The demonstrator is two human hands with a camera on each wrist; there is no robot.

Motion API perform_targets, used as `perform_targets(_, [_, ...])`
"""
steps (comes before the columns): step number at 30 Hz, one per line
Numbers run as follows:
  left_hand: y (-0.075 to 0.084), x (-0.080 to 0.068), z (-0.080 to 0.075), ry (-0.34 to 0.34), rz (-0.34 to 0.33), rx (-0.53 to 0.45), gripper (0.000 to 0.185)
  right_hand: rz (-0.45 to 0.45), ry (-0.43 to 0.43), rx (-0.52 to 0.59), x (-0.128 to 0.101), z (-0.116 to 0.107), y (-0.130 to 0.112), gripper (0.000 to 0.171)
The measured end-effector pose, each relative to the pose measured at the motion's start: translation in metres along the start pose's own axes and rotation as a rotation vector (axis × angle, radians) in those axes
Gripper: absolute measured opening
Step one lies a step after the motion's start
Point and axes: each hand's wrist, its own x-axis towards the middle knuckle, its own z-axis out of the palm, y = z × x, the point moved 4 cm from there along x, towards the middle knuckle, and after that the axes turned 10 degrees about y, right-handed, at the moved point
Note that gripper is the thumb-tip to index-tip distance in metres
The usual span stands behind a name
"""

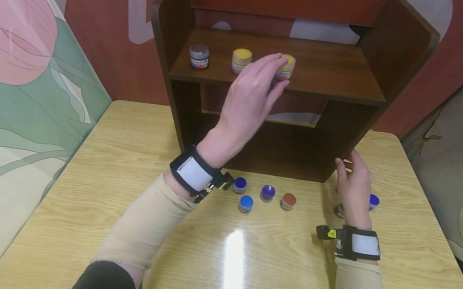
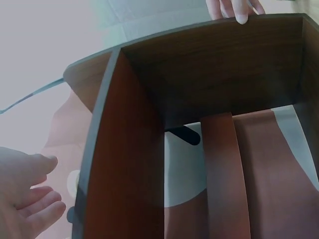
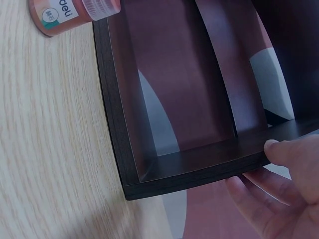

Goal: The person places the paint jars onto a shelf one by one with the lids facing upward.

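Note:
My left hand (image 1: 250, 94) is raised at the upper board of a dark brown wooden shelf (image 1: 317, 62). Its fingers are loosely bent and partly cover a yellow-lidded paint jar (image 1: 287, 67). In the left wrist view nothing shows between those fingers (image 2: 42, 206). Another yellow-lidded jar (image 1: 241, 60) and a dark grey jar (image 1: 199, 56) stand further left on the same board. Low on the shelf's right side, my right hand (image 1: 354, 184) grips the side panel's front edge, thumb (image 3: 281, 152) on one side and fingers on the other.
On the wooden table (image 1: 112, 206), before the shelf, stand a dark blue jar (image 1: 240, 185), a bright blue jar (image 1: 246, 203), a violet jar (image 1: 268, 192) and a reddish-brown jar (image 1: 288, 201). A dark jar (image 1: 340, 211) and a blue-lidded jar (image 1: 374, 202) are beside my right wrist.

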Motion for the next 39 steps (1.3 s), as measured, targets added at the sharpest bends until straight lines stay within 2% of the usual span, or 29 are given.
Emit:
perform_targets(6, [0.001, -0.012, -0.013, 0.065, 0.039, -0.032, 0.033, 0.006, 0.003, 0.003, 0.0, -0.001, 0.001, 0.036])
perform_targets(10, [-0.003, -0.021, -0.021, 0.092, 0.038, -0.035, 0.031, 0.007, 0.002, -0.001, 0.0, -0.001, 0.002, 0.036])
perform_targets(13, [-0.008, -0.027, -0.027, 0.118, 0.026, -0.037, 0.029, 0.011, -0.003, -0.005, 0.0, -0.002, 0.002, 0.037])
perform_targets(22, [-0.031, -0.049, -0.048, 0.265, 0.009, -0.008, 0.026, 0.01, -0.003, -0.003, 0.0, -0.003, 0.0, 0.037])
perform_targets(26, [-0.048, -0.06, -0.055, 0.306, -0.056, -0.005, 0.026, 0.011, -0.001, 0.001, 0.0, -0.003, 0.0, 0.037])
perform_targets(33, [-0.082, -0.081, -0.063, 0.382, -0.22, -0.004, 0.03, 0.012, -0.003, -0.005, 0.0, -0.005, 0.001, 0.038])
perform_targets(39, [-0.104, -0.094, -0.069, 0.465, -0.289, 0.055, 0.038, 0.01, 0.002, -0.012, 0.0, -0.007, 0.002, 0.038])
